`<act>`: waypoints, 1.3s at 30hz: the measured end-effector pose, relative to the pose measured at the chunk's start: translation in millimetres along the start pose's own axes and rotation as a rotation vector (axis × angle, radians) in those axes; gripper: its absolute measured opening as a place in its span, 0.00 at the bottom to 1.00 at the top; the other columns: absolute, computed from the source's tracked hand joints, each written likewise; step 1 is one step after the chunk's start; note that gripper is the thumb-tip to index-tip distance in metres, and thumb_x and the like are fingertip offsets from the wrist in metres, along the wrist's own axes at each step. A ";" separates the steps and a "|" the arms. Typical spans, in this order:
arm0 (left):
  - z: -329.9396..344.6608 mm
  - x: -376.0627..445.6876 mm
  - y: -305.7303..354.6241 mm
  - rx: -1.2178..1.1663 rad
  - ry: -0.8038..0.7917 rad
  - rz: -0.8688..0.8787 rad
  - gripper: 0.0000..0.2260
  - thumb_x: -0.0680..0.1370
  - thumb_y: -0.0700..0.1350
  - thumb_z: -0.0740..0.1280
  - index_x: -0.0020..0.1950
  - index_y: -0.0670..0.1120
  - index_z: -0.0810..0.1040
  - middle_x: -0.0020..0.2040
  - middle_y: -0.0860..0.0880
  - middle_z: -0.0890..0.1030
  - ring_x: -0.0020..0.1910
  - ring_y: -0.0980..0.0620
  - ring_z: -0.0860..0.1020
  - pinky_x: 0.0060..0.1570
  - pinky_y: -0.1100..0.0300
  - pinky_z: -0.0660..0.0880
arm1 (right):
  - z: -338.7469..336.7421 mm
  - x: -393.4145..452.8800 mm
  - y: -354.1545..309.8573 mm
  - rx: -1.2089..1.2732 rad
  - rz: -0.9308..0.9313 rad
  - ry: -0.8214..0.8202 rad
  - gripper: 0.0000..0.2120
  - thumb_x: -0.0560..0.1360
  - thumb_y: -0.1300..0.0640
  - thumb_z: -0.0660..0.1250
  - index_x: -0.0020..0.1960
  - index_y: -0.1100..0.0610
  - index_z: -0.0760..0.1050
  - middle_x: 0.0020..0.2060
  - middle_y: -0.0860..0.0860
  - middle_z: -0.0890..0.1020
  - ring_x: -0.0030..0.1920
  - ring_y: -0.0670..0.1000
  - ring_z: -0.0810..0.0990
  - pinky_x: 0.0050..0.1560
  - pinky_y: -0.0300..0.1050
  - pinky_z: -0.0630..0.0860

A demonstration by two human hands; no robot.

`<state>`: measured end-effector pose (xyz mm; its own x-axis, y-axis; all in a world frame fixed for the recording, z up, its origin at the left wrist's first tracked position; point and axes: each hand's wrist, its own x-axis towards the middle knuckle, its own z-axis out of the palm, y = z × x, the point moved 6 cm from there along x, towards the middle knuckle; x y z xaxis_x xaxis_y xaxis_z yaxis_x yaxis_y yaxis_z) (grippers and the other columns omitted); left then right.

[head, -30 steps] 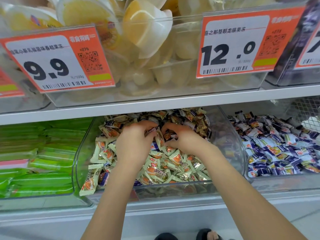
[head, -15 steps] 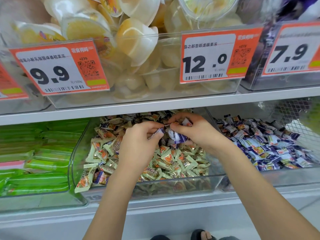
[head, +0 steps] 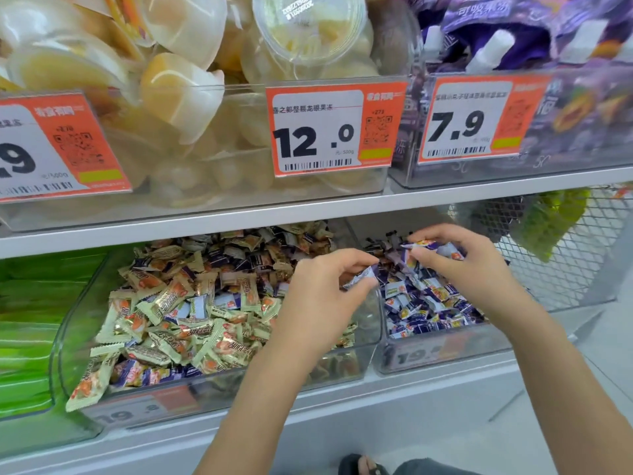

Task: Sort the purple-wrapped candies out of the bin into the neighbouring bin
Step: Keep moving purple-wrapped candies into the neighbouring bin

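Purple-wrapped candies [head: 359, 278], small, light and crinkly, are pinched by the left hand [head: 318, 296] at the middle of the frame and by the right hand [head: 462, 265] over the neighbouring bin [head: 442, 351]; twisted wrapper ends are best pinched, beside the mixed bin [head: 212, 394].

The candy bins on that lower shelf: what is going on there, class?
A person is sorting sweets with bare hands. The left hand pinches a purple-wrapped candy at the wall between the mixed bin and the purple bin. The right hand holds several purple candies over the purple bin's pile. Some purple wrappers still lie among the cream ones in the mixed bin, so the sorting is not finished.
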<state>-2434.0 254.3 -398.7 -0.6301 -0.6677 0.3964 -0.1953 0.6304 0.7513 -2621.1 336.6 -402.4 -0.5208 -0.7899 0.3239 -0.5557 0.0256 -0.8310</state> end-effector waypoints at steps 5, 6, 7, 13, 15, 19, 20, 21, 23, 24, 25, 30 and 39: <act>22.7 8.4 5.4 0.017 -0.007 0.029 0.10 0.74 0.47 0.71 0.55 0.54 0.82 0.45 0.64 0.80 0.48 0.70 0.75 0.49 0.73 0.73 | -13.9 2.3 27.8 0.030 0.064 -0.060 0.06 0.76 0.48 0.66 0.49 0.39 0.80 0.45 0.36 0.83 0.46 0.36 0.80 0.46 0.35 0.73; 26.4 10.7 6.9 0.032 0.003 0.033 0.10 0.74 0.47 0.71 0.55 0.54 0.82 0.47 0.62 0.82 0.48 0.69 0.76 0.48 0.73 0.74 | -16.8 2.8 30.3 0.041 0.066 -0.051 0.06 0.76 0.48 0.66 0.49 0.39 0.80 0.45 0.35 0.83 0.47 0.35 0.79 0.44 0.31 0.72; 30.0 13.6 8.6 0.044 0.012 0.038 0.10 0.74 0.47 0.71 0.55 0.54 0.82 0.49 0.61 0.82 0.47 0.69 0.76 0.48 0.73 0.74 | -19.9 3.3 32.9 0.045 0.072 -0.036 0.06 0.76 0.48 0.66 0.48 0.38 0.80 0.44 0.33 0.82 0.46 0.33 0.79 0.42 0.29 0.72; 68.3 23.4 15.0 0.273 -0.371 0.143 0.26 0.78 0.46 0.66 0.73 0.59 0.63 0.69 0.55 0.72 0.73 0.60 0.59 0.73 0.58 0.49 | -33.5 6.1 48.6 -0.023 0.143 0.033 0.08 0.78 0.53 0.65 0.47 0.40 0.79 0.41 0.37 0.83 0.45 0.36 0.79 0.43 0.38 0.72; 68.0 20.4 8.0 0.355 -0.415 0.149 0.27 0.79 0.47 0.64 0.74 0.62 0.57 0.72 0.57 0.67 0.75 0.61 0.50 0.74 0.51 0.41 | -30.6 6.0 51.6 -0.098 0.156 0.006 0.08 0.78 0.55 0.65 0.47 0.41 0.78 0.45 0.39 0.82 0.49 0.41 0.79 0.48 0.40 0.72; 44.1 14.2 -3.1 0.337 -0.299 0.165 0.20 0.80 0.50 0.61 0.72 0.60 0.64 0.71 0.60 0.66 0.72 0.64 0.55 0.74 0.57 0.51 | 1.3 3.1 47.7 -0.346 0.113 -0.228 0.08 0.78 0.55 0.65 0.56 0.47 0.78 0.53 0.40 0.77 0.54 0.40 0.73 0.55 0.37 0.66; 36.2 12.6 -6.0 0.320 -0.259 0.165 0.18 0.80 0.52 0.61 0.70 0.59 0.67 0.70 0.61 0.67 0.69 0.66 0.58 0.72 0.65 0.52 | 9.7 3.1 44.1 -0.361 0.093 -0.259 0.09 0.78 0.55 0.65 0.56 0.48 0.79 0.53 0.40 0.77 0.54 0.40 0.73 0.55 0.37 0.66; 27.8 10.7 -10.0 0.302 -0.219 0.149 0.17 0.80 0.52 0.60 0.69 0.59 0.70 0.68 0.61 0.69 0.67 0.67 0.60 0.68 0.69 0.53 | 15.5 3.7 38.5 -0.354 0.074 -0.255 0.08 0.78 0.56 0.65 0.55 0.49 0.79 0.52 0.41 0.78 0.54 0.41 0.74 0.54 0.36 0.67; 11.2 6.9 -20.7 0.296 -0.157 0.085 0.15 0.80 0.52 0.60 0.66 0.58 0.73 0.64 0.61 0.73 0.64 0.65 0.66 0.66 0.67 0.60 | 21.8 6.1 23.1 -0.318 0.031 -0.177 0.08 0.79 0.57 0.64 0.54 0.49 0.80 0.49 0.42 0.80 0.51 0.40 0.76 0.50 0.34 0.68; 3.4 5.3 -27.3 0.314 -0.139 0.051 0.14 0.80 0.51 0.60 0.66 0.58 0.73 0.62 0.60 0.74 0.62 0.63 0.69 0.64 0.64 0.64 | 24.4 7.0 13.8 -0.294 0.003 -0.128 0.09 0.79 0.58 0.63 0.53 0.49 0.80 0.47 0.42 0.81 0.48 0.39 0.76 0.47 0.31 0.68; -4.7 3.7 -35.0 0.342 -0.129 0.015 0.14 0.80 0.48 0.61 0.66 0.57 0.73 0.60 0.59 0.76 0.60 0.61 0.71 0.62 0.63 0.67 | 28.2 7.0 3.1 -0.268 -0.030 -0.083 0.09 0.78 0.59 0.63 0.52 0.49 0.80 0.45 0.42 0.81 0.45 0.37 0.76 0.44 0.27 0.68; -48.9 -8.4 -87.1 0.613 -0.169 -0.283 0.17 0.77 0.44 0.66 0.65 0.54 0.73 0.60 0.50 0.78 0.51 0.52 0.78 0.50 0.56 0.77 | 73.6 -3.4 -59.0 -0.120 -0.236 -0.037 0.11 0.78 0.62 0.61 0.50 0.50 0.80 0.39 0.45 0.82 0.36 0.43 0.78 0.37 0.36 0.73; -97.0 -15.6 -115.6 0.540 -0.018 -0.354 0.10 0.79 0.45 0.64 0.60 0.49 0.77 0.52 0.47 0.81 0.36 0.54 0.74 0.34 0.61 0.70 | 191.7 9.6 -46.6 -0.432 -0.129 -0.450 0.25 0.76 0.67 0.61 0.70 0.49 0.67 0.60 0.57 0.76 0.54 0.55 0.78 0.47 0.52 0.79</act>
<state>-2328.7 153.5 -440.6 -0.4696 -0.8681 0.1609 -0.7413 0.4867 0.4621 -2476.1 210.3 -447.2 -0.1616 -0.9808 0.1094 -0.8557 0.0840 -0.5105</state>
